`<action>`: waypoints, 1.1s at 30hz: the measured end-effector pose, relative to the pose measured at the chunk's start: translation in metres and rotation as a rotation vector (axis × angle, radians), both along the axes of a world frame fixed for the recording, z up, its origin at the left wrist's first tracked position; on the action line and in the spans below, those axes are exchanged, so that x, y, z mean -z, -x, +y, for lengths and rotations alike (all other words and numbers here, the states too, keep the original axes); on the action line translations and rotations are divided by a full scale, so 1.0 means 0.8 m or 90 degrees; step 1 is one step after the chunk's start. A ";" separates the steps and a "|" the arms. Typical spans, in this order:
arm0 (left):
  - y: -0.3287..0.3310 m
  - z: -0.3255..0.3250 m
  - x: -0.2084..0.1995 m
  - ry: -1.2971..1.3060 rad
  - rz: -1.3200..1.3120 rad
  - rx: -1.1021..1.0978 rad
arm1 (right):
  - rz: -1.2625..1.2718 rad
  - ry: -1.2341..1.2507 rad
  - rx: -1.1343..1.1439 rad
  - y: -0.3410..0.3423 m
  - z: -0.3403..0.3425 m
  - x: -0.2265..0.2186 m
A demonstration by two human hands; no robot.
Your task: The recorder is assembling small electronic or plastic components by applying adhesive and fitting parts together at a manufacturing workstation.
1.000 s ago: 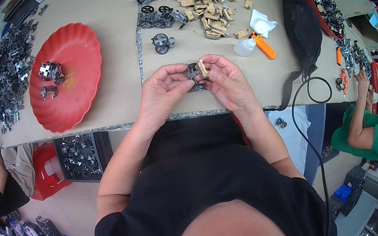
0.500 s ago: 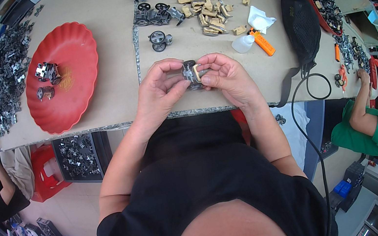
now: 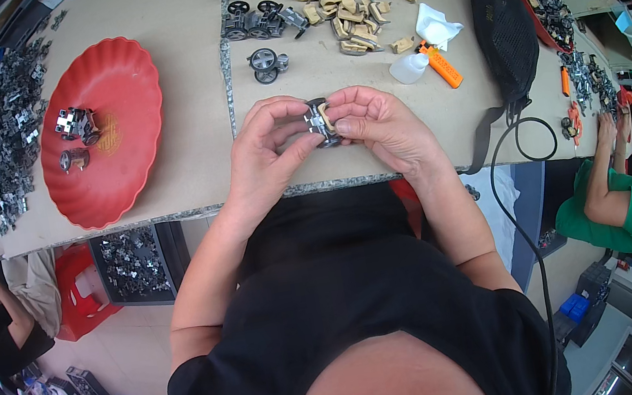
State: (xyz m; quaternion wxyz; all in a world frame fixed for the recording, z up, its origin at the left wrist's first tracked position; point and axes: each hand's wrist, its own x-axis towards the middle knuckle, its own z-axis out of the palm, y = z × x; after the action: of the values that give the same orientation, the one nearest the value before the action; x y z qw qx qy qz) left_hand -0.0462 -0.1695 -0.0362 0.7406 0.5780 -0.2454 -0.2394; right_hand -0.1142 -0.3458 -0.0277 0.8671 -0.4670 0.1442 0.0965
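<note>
Between both hands, above the table's near edge, is a small wheeled toy chassis (image 3: 316, 121) in grey and black with a tan piece at its right side. My left hand (image 3: 272, 142) pinches its left side with thumb and forefinger. On the right, my right hand (image 3: 377, 123) grips the tan piece (image 3: 327, 118) against the chassis. Fingertips partly hide both parts. Just beyond my hands a loose wheeled part (image 3: 267, 65) lies on the table. Farther back are a pile of tan pieces (image 3: 349, 6) and several dark wheeled chassis (image 3: 259, 23).
A red scalloped plate (image 3: 137, 155) at left holds small assemblies, beside a heap of grey parts (image 3: 11, 122). To the right lie a white bottle (image 3: 409, 68), an orange tool (image 3: 445, 71), a black bag (image 3: 504, 35) and a cable (image 3: 503, 205). A person in green (image 3: 615, 208) works at far right.
The chassis has turned slightly between my fingers, showing more of its shiny grey parts. Both hands stay in nearly the same place. The person in green has shifted their arms.
</note>
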 end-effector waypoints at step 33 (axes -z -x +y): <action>0.001 0.009 0.001 -0.091 -0.025 -0.069 | 0.063 -0.036 0.037 -0.003 0.016 -0.001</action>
State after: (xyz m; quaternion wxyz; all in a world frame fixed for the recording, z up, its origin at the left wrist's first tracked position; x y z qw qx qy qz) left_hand -0.0471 -0.1621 -0.0367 0.7041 0.6466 -0.2106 -0.2044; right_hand -0.1120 -0.3328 -0.0272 0.8740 -0.4326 0.1980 0.0985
